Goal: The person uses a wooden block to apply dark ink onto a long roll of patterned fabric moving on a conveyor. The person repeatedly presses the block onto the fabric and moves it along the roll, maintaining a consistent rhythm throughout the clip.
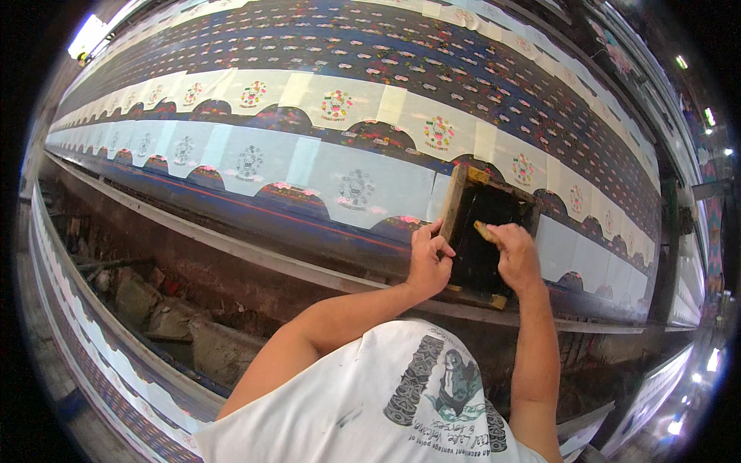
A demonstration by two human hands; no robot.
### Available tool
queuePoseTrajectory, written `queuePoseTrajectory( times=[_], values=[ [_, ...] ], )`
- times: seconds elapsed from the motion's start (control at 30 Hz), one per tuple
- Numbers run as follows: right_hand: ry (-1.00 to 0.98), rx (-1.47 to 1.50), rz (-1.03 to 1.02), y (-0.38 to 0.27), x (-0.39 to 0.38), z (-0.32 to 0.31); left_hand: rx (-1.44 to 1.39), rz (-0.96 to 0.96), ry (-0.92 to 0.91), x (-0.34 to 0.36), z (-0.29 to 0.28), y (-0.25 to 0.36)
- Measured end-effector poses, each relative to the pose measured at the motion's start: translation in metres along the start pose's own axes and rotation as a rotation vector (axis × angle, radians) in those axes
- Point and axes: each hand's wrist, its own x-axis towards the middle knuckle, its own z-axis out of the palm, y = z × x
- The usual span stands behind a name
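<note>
One left hand (430, 258) curled at frame (455, 197), grip unclear; right hand (517, 253) pinching yellowish tool (485, 231)

- I log one long table (231, 248), running left and right of the right-hand grip (519, 253).
- Dark gully, left and nearer, holding grey lumps (224, 351).
- Bright opening (90, 35), far left beyond.
- White lamps (709, 117), far right.

From my feed, I count two bare hands (430, 261), one wooden frame (454, 197), one yellowish tool (485, 231), one white shirt (347, 386).
</note>
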Motion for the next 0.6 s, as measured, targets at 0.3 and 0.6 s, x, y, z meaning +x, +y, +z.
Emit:
queuePoseTrajectory(
  times=[0.3, 0.6],
  values=[
    [-0.004, 0.002, 0.044, -0.054, -0.083, 0.018, -0.014, 0.009, 0.017, 0.0, -0.003, 0.003],
    [0.234, 0.062, 0.149, -0.033, -0.138, 0.025, -0.047, 0.066, -0.004, 0.002, -0.004, -0.002]
  ],
)
